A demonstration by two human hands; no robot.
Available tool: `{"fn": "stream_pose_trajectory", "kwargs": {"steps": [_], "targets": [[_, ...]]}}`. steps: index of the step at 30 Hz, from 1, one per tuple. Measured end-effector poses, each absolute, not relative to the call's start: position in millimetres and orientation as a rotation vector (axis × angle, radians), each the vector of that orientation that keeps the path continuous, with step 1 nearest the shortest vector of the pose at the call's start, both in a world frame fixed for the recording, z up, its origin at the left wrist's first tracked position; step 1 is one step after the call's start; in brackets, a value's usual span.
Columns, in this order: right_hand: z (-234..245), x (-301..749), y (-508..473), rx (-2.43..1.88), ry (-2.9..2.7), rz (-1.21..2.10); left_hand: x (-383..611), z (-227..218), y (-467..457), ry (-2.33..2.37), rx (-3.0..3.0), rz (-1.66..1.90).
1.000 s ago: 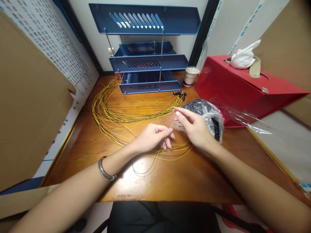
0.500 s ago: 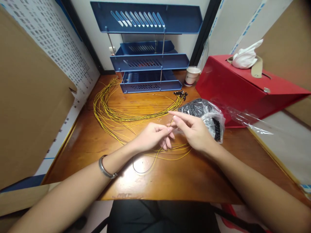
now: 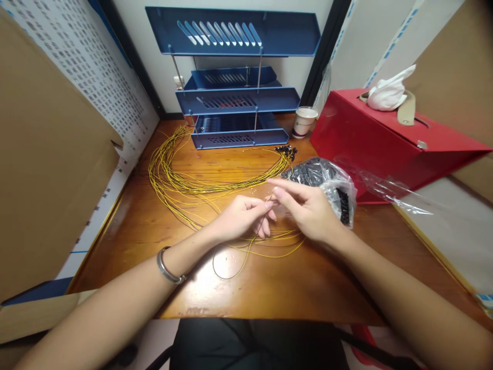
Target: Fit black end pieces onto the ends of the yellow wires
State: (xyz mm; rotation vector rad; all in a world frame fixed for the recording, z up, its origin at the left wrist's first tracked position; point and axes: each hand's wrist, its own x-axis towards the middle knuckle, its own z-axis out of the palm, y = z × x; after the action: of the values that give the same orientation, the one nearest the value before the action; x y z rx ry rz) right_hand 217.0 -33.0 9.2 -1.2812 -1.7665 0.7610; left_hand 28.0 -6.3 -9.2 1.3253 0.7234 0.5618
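My left hand and my right hand meet over the middle of the wooden desk. Both pinch the same thin yellow wire, whose end shows between their fingertips and whose loop hangs down toward me. The right forefinger is stretched out toward the left above the pinch. A big looped bundle of yellow wires lies behind the hands, its ends capped with small black connectors. Just right of my right hand lies a clear plastic bag of black parts.
A blue tiered letter tray stands at the back of the desk, a paper cup beside it. A red box with a tissue on top fills the right side. Cardboard panels wall in both the left and right.
My right hand has drifted slightly left and down, closing on the left fingertips. The hanging wire loop has sagged a little lower. The left hand has hardly moved.
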Motion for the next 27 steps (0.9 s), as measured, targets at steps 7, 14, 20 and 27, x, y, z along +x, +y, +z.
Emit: {"fn": "stream_pose_trajectory", "kwargs": {"steps": [7,14,20,27], "targets": [[11,215,-32,-1.384,-1.660,0.637,27,-7,-7,0.715,1.340,0.533],[13,215,-36,-1.252,-1.866,0.738,27,-8,-6,0.707,1.357,0.547],[14,214,-36,-1.366,-1.746,0.571,27,-7,-6,0.717,1.367,0.523],[8,216,-35,-1.334,-1.788,0.564,26,-8,-6,0.697,1.385,0.534]]}}
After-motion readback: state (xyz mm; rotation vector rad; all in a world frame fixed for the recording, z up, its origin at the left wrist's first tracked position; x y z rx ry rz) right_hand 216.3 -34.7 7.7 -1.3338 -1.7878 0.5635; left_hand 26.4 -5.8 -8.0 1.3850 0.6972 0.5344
